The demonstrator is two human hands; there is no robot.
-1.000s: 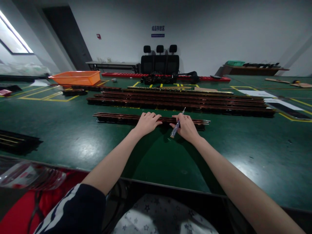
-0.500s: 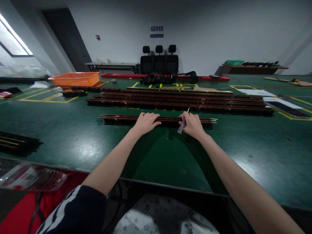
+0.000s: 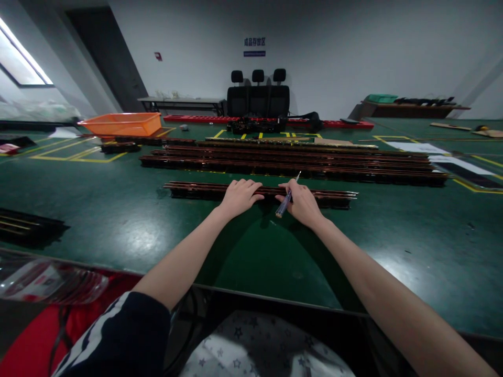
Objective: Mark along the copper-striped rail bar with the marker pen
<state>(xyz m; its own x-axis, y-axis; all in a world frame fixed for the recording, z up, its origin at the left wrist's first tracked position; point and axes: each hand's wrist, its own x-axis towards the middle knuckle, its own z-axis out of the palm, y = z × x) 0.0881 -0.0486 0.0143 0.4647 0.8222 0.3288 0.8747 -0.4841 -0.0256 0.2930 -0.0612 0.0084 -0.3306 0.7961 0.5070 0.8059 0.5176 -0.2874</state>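
Observation:
A short bundle of long dark strips (image 3: 334, 198) with copper-coloured edges lies crosswise on the green table in front of me. My left hand (image 3: 240, 198) is closed over its middle, fingers across the top and thumb on the near side. Just to the right, my right hand (image 3: 301, 201) grips a small screwdriver (image 3: 283, 204) with a see-through handle, its thin tip pointing up and away. The thumb and forefinger of that hand also touch the strips. Both hands cover parts of the bundle. Behind it lies a wider stack of similar strips (image 3: 243, 159).
More dark strips (image 3: 29, 228) lie at the left table edge. An orange bin (image 3: 123, 125) stands at the back left. White paper (image 3: 416, 147) and a dark flat panel (image 3: 467, 174) are on the right. Below the left edge is a clear plastic bottle (image 3: 51, 283).
My right hand has slid left along the bundle, closer to my left hand, with the screwdriver still in it. The bundle sits slightly further right in view.

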